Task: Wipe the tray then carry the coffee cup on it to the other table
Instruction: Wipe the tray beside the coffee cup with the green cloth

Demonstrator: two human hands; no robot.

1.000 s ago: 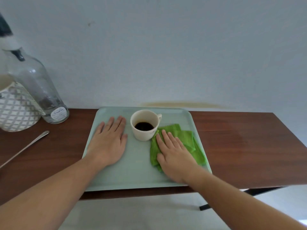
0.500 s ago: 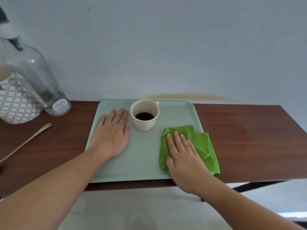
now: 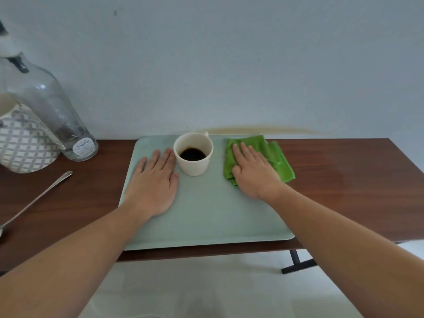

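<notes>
A pale green tray lies on the dark wooden table, its front edge overhanging slightly. A cream coffee cup holding dark coffee stands at the tray's back middle. My left hand lies flat on the tray, fingers apart, just left of the cup. My right hand presses flat on a folded green cloth at the tray's back right corner; the cloth's right part hangs past the tray rim.
A clear glass bottle and a white patterned jar stand at the back left. A metal spoon lies on the table left of the tray. The wall runs right behind the table.
My right hand has pushed the green cloth from the tray's front right toward its back right corner. The left hand and the cup have stayed in place.
</notes>
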